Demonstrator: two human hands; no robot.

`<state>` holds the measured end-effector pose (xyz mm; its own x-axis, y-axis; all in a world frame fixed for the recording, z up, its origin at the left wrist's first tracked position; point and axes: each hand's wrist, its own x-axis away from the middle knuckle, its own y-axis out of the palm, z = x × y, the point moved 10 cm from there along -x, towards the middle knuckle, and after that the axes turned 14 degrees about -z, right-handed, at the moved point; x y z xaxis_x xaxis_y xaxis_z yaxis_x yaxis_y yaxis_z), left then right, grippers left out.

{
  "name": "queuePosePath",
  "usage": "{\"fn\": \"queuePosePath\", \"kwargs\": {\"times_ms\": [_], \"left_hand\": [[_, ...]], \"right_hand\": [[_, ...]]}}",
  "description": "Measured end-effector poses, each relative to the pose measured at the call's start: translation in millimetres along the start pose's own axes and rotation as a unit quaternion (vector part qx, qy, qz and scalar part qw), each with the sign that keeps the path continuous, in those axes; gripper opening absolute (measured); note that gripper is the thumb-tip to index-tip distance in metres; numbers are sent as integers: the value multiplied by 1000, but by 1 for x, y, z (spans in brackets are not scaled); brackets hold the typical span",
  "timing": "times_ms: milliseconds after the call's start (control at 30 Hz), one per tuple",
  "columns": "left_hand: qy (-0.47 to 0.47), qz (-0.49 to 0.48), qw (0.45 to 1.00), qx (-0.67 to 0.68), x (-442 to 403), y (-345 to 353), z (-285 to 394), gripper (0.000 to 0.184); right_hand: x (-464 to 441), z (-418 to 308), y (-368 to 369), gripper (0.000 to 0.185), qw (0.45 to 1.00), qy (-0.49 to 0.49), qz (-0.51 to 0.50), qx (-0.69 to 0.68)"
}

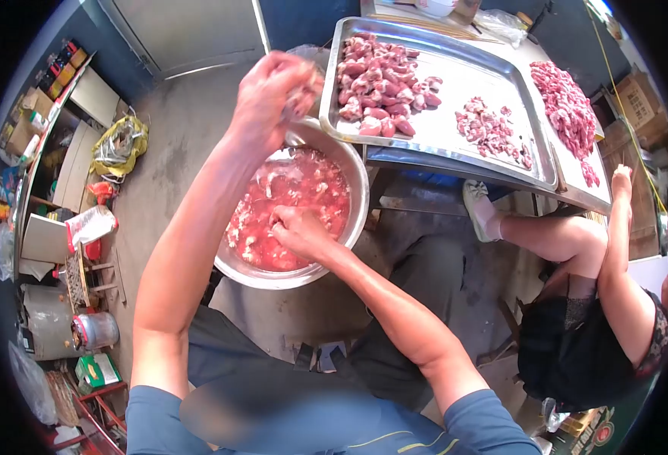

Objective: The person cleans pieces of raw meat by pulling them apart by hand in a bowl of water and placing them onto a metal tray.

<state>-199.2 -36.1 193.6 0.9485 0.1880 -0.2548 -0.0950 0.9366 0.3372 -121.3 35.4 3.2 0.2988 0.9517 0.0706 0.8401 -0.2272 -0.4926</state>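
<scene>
My left hand (269, 95) is raised above the far rim of a metal basin (360, 193), its fingers closed round blurred pinkish pieces of meat (301, 100). Low in the basin, my right hand (302, 231) has its fingers drawn together at the surface of red, bloody water (273, 197). Whitish scraps float around it, and whatever is between those fingertips is hidden. To the right of my left hand, a metal tray (448, 72) holds a pile of small hearts (383, 83) and a smaller heap of cut bits (493, 129).
The tray rests on a table (603, 193) beside a long mound of red meat pieces (565, 98). A person in dark clothing (577, 334) sits at the right, one hand at the table's edge. Cluttered shelves (53, 152) and a yellow bag (122, 144) line the left.
</scene>
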Motion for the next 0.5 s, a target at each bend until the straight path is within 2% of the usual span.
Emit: {"fn": "queuePosePath", "kwargs": {"times_ms": [67,133,167,267,333,400,467,500], "left_hand": [[11,-8,996,-94,-41,23,10,25],[-27,-36,987,-156,-75,46,-1,38],[-60,-46,969,-237,-87,46,-6,44],[-22,-63,975,-213,-87,60,4,47],[56,-38,942,-329,-76,47,32,41],[69,1,926,-370,-47,24,50,34],[30,52,928,-367,-10,-13,47,30],[14,58,933,-355,7,-39,34,27]], "right_hand": [[1,-1,0,17,1000,-10,1,11],[5,-11,-3,13,995,-48,21,83],[9,-18,-6,9,989,-96,40,104],[13,-21,-7,11,986,-74,0,151],[14,-21,-6,12,983,-73,-10,166],[13,-21,-7,13,980,-74,-23,185],[15,-21,-11,13,989,-99,-12,107],[13,-15,-11,16,993,-78,-20,85]]}}
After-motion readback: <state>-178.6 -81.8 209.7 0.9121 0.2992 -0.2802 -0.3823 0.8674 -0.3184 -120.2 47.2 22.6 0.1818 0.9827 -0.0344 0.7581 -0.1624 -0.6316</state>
